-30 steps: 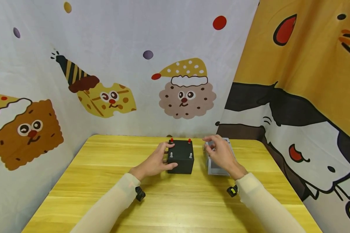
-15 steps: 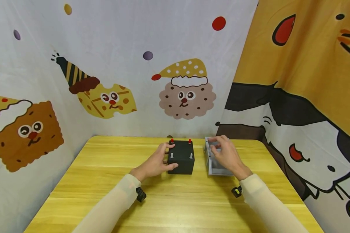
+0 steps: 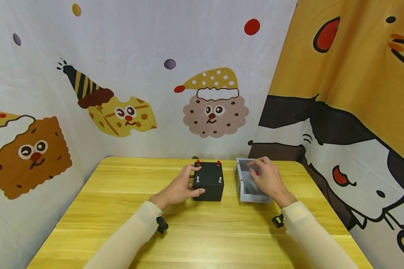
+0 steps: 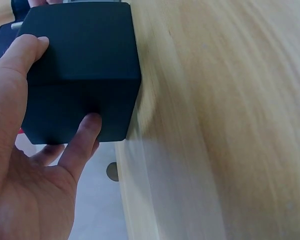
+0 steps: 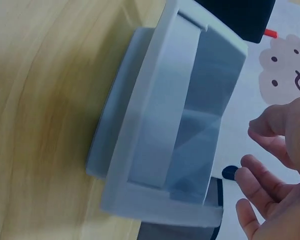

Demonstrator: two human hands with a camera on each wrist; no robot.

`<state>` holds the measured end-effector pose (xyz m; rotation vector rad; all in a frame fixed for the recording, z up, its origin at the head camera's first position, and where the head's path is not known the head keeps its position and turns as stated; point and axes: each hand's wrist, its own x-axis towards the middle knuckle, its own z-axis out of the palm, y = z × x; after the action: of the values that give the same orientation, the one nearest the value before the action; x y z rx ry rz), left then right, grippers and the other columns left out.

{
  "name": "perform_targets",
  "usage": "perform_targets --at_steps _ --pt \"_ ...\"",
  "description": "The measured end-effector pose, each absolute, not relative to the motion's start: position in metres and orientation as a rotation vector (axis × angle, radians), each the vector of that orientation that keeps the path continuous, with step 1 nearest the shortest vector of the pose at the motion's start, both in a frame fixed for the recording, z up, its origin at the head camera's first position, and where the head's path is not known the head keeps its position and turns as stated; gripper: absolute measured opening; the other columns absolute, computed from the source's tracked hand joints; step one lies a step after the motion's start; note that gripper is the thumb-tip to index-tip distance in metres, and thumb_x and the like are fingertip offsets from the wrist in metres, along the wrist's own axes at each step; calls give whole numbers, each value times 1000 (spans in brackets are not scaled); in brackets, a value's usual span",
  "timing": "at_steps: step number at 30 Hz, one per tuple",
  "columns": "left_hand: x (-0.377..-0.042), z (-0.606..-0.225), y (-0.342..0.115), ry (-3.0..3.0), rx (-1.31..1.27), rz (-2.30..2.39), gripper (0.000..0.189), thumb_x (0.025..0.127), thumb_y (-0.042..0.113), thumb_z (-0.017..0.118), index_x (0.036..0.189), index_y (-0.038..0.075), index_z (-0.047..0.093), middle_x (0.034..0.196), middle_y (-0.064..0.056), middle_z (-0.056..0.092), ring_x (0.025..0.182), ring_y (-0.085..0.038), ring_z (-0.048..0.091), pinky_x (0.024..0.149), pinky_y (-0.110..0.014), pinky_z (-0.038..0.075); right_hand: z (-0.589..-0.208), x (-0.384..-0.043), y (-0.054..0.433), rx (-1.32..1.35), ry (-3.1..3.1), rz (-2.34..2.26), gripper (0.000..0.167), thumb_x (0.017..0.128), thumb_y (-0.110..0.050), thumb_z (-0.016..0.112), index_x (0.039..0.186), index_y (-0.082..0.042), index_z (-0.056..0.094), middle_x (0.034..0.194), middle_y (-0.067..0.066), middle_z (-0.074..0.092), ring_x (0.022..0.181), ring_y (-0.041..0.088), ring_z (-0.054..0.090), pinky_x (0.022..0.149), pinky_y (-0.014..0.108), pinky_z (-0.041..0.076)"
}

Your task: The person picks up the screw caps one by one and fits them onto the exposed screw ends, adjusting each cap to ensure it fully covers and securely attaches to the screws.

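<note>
A black box stands on the table. Two red-tipped pegs rise along its back edge and two grey pegs along the front. My left hand grips the box from the left, thumb on the front face and fingers toward the back. In the left wrist view, the fingers press against the black faces. My right hand hovers over a grey open-topped tray, fingers loosely bent. A small red spot shows between thumb and index finger; whether it is held cannot be told.
The wooden table extends in front of both objects. A printed cloth hangs behind the table's back edge, and a second patterned curtain hangs at the right. The grey tray stands a short way right of the black box.
My right hand has moved right across the grey tray, uncovering its left side and interior. The red spot has come into sight. My left hand and the black box stay put.
</note>
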<state>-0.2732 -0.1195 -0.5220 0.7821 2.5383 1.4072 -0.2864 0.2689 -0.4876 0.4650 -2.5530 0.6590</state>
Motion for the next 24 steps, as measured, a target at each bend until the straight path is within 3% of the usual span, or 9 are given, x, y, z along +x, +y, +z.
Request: perform_targets --at_steps 7,15,24 --pt "-273 -522 -120 2535 777 1410 88 108 36 88 174 22 32 189 -8 24 168 -36 51 121 -46 64 -488 -287 280 407 -2619 666 16 105 -5 84 121 -5 87 142 27 67 131 51 64 105 77 50" --pt "-274 -522 -120 2539 779 1404 88 108 38 88 175 23 32 189 -8 24 168 -36 50 122 -48 64 -488 -290 290 318 -2742 651 18 107 -10 83 124 -5 86 153 29 61 143 51 57 110 79 44" --pt "-273 -523 -120 2539 777 1403 88 108 38 88 174 23 32 189 -8 24 168 -36 51 122 -48 64 -492 -296 298 282 -2834 605 19 105 -12 83 123 -5 86 157 34 60 150 54 54 112 81 47"
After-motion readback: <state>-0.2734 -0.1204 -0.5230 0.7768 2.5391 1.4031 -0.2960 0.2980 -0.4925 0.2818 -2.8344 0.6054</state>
